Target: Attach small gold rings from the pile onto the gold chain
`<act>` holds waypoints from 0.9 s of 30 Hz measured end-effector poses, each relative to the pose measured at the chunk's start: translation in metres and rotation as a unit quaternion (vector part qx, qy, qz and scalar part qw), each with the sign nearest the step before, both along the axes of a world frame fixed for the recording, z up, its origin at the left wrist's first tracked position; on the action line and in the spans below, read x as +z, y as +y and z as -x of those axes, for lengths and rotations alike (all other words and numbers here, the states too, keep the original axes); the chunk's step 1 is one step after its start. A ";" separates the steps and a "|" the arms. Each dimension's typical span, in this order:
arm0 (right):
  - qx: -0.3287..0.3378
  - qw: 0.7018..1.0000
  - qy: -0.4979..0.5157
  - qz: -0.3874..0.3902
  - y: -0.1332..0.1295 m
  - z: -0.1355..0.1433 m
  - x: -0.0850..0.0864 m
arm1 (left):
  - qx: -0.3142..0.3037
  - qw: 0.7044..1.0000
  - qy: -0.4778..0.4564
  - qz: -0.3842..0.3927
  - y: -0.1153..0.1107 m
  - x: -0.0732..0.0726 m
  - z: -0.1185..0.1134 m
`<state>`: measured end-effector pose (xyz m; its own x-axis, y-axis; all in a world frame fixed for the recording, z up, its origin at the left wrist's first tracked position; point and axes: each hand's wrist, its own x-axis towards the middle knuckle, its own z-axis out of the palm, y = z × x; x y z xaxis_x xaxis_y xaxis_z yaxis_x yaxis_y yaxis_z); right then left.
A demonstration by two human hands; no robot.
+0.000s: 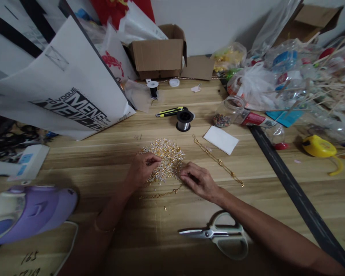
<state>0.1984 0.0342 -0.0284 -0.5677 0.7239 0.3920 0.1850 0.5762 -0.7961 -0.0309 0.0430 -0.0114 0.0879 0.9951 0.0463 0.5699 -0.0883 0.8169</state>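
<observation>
A heap of small clear and gold beads [168, 153] lies on the wooden table. My left hand [145, 165] is over the heap's left side, thumb and fingertips pinched together; anything between them is too small to make out. At the heap's lower right, my right hand [199, 180] is closed in a pinch near the end of a short gold chain [158, 195]; whether it grips the chain I cannot tell. A small gold piece [165, 208] lies below the chain. To the right, a longer gold chain [220, 162] is stretched out on the table.
Scissors [212, 233] lie in front, near my right forearm. Beyond the beads are a wire spool [184, 121], a yellow-black utility knife [171, 112], a folded white paper [221, 140] and a bead jar [228, 111]. A tape measure [319, 146] sits right, a purple appliance [37, 211] left.
</observation>
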 end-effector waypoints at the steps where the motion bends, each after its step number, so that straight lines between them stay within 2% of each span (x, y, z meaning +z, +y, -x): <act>1: 0.000 1.000 0.000 0.000 0.000 0.000 0.000 | 0.005 1.000 0.000 0.002 0.000 0.000 0.000; 10: 0.001 1.000 0.003 -0.005 0.000 0.000 -0.001 | 0.025 1.000 -0.010 0.012 0.002 0.001 0.002; 13: 0.005 1.000 0.007 -0.002 0.000 0.000 -0.001 | 0.027 0.998 -0.055 0.012 0.003 0.001 0.004; 20: 0.007 1.000 0.004 0.003 0.001 0.000 -0.002 | 0.079 0.972 -0.199 0.095 0.006 0.004 0.002; 27: 0.011 1.000 0.006 -0.002 0.001 0.000 -0.001 | 0.102 0.959 -0.238 0.115 0.004 0.010 0.000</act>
<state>0.1984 0.0353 -0.0289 -0.5789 0.7094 0.4021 0.1621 0.5834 -0.7958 -0.0305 0.0470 -0.0012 -0.0855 0.9781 -0.1900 0.1144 0.1990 0.9733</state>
